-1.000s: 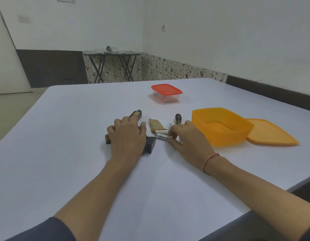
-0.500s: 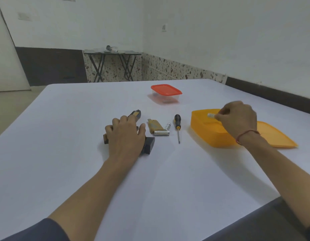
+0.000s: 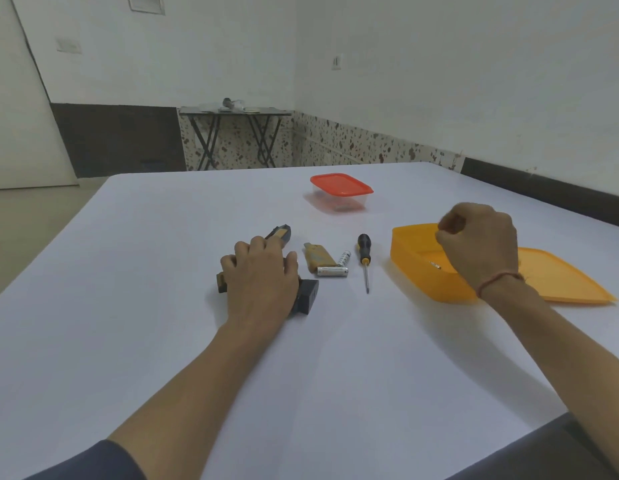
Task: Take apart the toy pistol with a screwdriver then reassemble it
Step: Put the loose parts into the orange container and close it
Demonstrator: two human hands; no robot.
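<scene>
since a moment ago the right hand point(image 3: 478, 244) has stayed over the see-through orange plastic tub point(image 3: 415, 271), but the little white battery it held no longer shows in its fingers. a small silver battery point(image 3: 435, 265) now lies on the floor of the tub, just under that hand. the right hand's fingers are curled in tight, and i can see nothing in them. a thin red thread band point(image 3: 498, 280) goes round its wrist.

the left hand point(image 3: 261, 278) has not moved. it lies on top of the black and tan plastic toy pistol point(image 3: 306, 294) in the middle of the frame, with its fingers bent over the pistol, holding it down on the white tabletop point(image 3: 162, 306). the pistol's front end pokes out past the fingertips, and its dark grip sticks out by the thumb side.

just right of the pistol lies a flat tan plastic cover piece point(image 3: 315, 259). two more white and silver batteries are touching it, one point(image 3: 332, 271) across its near end and one point(image 3: 344, 258) at its right side. the black-handled screwdriver with a yellow ring point(image 3: 365, 263) lies near them, between the batteries and the tub, with its tip pointing to the bottom of the frame.

a flat orange plastic lid point(image 3: 571, 282) lies behind the tub at the right edge of the frame. a clear plastic box with a red lid point(image 3: 341, 185) sits further up the frame, well apart from the rest.
</scene>
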